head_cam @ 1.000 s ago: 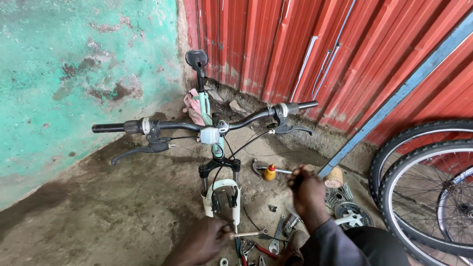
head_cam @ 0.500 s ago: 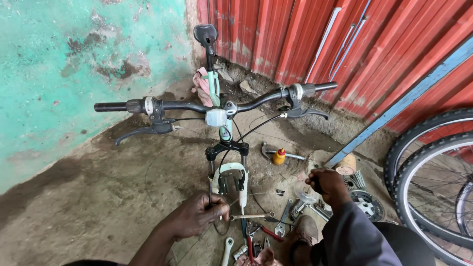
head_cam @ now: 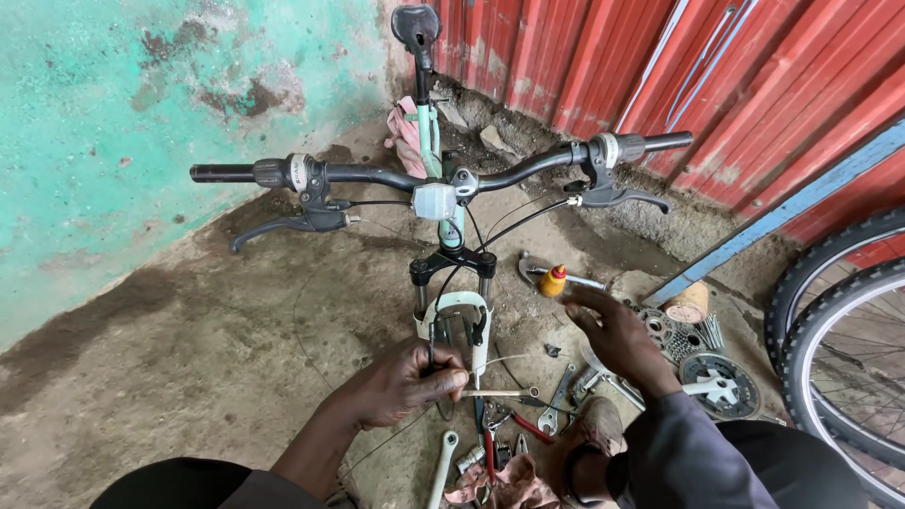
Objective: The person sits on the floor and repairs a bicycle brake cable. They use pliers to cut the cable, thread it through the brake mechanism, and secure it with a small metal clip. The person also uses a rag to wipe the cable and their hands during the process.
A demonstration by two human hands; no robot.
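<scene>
I had only the one view, the head camera, which looked steeply down and forward over a bicycle's handlebar (head_cam: 443, 184) toward the corner where the green wall (head_cam: 113, 113) at ten o'clock met the red corrugated sheeting (head_cam: 754, 66) at one o'clock. It sat close: the left hand (head_cam: 401, 385) and right hand (head_cam: 617, 335) filled the lower frame near six o'clock, with wheels (head_cam: 848, 339) cut off at three o'clock.
</scene>
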